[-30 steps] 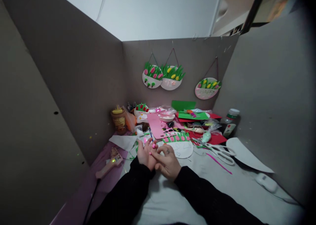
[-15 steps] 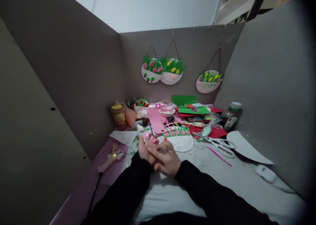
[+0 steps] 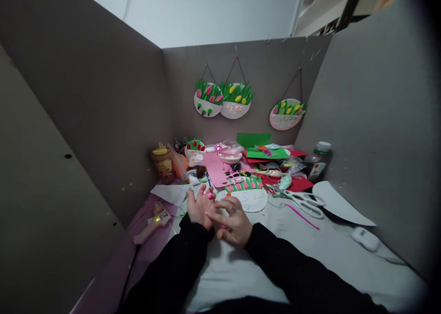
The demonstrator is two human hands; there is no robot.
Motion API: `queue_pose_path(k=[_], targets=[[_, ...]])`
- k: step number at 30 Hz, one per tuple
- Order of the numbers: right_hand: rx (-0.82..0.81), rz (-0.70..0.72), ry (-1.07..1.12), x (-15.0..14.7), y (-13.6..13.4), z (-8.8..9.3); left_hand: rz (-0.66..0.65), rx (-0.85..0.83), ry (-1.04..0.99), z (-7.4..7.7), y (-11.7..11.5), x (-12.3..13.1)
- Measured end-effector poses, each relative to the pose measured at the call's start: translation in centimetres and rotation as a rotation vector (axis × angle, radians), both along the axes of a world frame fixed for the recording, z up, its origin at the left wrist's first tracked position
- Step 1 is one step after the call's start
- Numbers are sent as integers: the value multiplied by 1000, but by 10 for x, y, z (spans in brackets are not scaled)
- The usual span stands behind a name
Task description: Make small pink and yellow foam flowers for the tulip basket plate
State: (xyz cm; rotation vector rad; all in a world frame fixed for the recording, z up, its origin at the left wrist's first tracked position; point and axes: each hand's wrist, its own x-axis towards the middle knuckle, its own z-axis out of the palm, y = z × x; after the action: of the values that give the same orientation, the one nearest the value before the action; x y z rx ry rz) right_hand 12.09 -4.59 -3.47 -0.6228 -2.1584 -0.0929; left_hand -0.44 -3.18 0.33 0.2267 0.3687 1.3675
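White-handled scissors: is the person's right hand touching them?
Apart. The head view shows a plain strip of white cloth between the right hand and the white-handled scissors.

Plate (image 3: 254,202) behind right hand (image 3: 234,223), scissors (image 3: 293,196) farther right

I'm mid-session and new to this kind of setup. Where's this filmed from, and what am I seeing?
No machine: these are a person's bare hands, filmed by one camera worn on the head. The left hand is palm up, with a small pink piece at its fingers; the right hand reaches its index finger to that palm. Beyond, tulip-decorated plate and white-handled scissors lie on the table; a pink corded tool lies at left. Three flower-decorated plates hang behind.
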Motion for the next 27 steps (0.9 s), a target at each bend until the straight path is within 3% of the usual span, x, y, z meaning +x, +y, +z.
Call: queue_pose_path(k=[6,11,14,17,22,27], targets=[[-31,-64,-71,-1,2,3,-4,-81,65,-1,1,0],[6,16,-129,-1,0,3,54,-91,87,-6,8,-5],[-50,-45,-189,-4,0,1,51,-162,132,-6,9,-4],[-71,-78,-221,-6,1,-1,50,-129,96,-6,10,-5],[-6,-4,-247,-6,0,-2,49,-126,139,-8,15,-12],[-78,-51,-150,-5,1,-3,30,-90,98,-9,14,-11]])
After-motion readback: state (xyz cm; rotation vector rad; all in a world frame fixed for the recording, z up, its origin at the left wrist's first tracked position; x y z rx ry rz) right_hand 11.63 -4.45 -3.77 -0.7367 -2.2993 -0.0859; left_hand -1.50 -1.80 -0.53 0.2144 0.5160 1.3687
